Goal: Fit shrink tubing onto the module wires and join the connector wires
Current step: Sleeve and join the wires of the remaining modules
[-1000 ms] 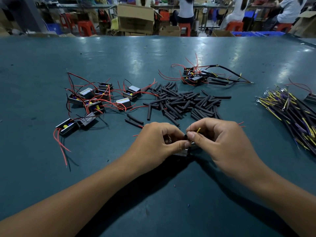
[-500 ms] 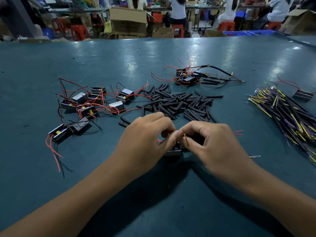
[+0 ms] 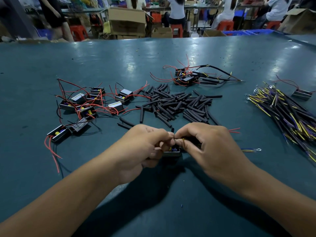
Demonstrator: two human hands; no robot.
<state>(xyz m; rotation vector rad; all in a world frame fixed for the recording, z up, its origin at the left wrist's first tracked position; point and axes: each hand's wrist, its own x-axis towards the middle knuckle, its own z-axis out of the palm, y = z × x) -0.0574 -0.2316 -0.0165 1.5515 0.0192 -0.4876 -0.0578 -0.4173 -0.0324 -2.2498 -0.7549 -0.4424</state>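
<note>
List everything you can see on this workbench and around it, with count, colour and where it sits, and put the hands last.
Workbench: one, teal, fills the view.
Shrink tubing pieces: a heap, too many to count, black, centre.
Unworked modules: about ten, black and silver with red wires, left.
Finished modules: a small tangle, count unclear, with black tubed leads, beyond the tubing.
Connector wires: a bundle, black, yellow and purple, right.
Lone module: one, grey, far right.
Module in hand: one, black, under the fingers.
Cardboard boxes: several, brown, behind.
Stools: several, red, behind.
Left hand: pinches a wire.
Right hand: pinches a yellow-tipped wire.
</note>
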